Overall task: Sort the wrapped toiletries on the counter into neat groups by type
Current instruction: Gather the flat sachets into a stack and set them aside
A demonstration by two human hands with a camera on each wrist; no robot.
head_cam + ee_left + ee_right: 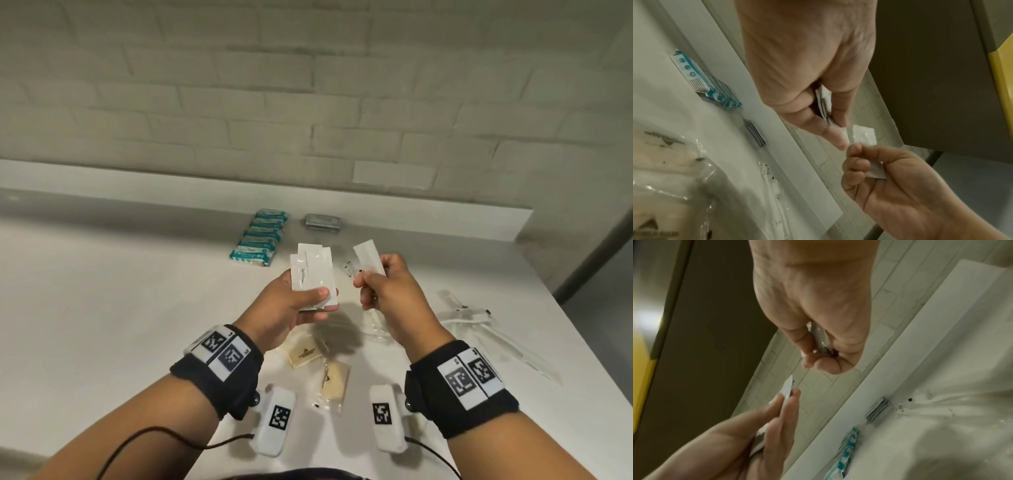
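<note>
My left hand (308, 301) holds a fanned stack of white sachets (312, 270) upright above the counter, thumb across their front. In the left wrist view the white sachets (824, 100) show edge-on between thumb and fingers. My right hand (371, 277) pinches one more white sachet (368, 258) just to the right, a small gap apart; the right wrist view shows this sachet (819, 337) inside the curled fingers. A row of teal-and-white packets (262, 238) and a stack of grey packets (322, 222) lie at the back of the white counter (102, 291).
Two beige items in clear wrap (306, 353) (334, 380) lie on the counter below my hands. Several clear-wrapped long items (479, 318) are scattered at the right, close to the counter's right edge. A raised ledge and a brick wall (308, 85) stand behind.
</note>
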